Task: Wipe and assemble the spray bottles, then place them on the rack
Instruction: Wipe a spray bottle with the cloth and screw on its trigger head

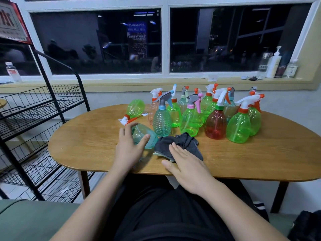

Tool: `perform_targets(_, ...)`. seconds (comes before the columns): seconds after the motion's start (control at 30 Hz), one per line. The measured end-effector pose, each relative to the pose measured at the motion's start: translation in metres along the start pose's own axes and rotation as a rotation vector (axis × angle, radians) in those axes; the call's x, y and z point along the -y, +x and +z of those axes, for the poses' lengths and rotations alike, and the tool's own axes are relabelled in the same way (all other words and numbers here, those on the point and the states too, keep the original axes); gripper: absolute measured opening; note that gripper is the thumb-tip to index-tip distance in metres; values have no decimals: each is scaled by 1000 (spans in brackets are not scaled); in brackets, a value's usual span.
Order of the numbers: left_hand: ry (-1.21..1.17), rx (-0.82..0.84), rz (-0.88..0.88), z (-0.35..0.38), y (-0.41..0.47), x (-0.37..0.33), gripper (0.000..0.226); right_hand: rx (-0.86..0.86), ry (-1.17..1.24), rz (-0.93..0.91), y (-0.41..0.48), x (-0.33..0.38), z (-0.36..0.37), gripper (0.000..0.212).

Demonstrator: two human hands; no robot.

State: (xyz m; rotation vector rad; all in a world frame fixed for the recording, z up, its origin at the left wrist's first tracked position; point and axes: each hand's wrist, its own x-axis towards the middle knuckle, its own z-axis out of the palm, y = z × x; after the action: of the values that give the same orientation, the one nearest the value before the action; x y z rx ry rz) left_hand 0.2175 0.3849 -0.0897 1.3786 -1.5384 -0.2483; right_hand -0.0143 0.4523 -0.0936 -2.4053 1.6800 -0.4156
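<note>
Left hand [127, 148] spread, released, against toppled teal bottle [139, 132] near front edge of table [83, 146]; right hand [185, 164] flat on grey cloth [182, 143].

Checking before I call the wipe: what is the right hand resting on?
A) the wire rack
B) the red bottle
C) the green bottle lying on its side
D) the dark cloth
D: the right hand lies flat, fingers straight, on top of the dark cloth.
</note>
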Motion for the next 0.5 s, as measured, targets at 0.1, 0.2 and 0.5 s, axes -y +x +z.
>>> perform_targets(0.1,22,7,-2,1,1,-2,59,10,9,-57,-8,9,4,78)
perform_targets(0.2,42,17,1,2,3,-5,61,23,41,-82,-7,18,7,81)
perform_targets(0.5,45,17,31,2,7,-4,62,42,66,53,43,22,0,100)
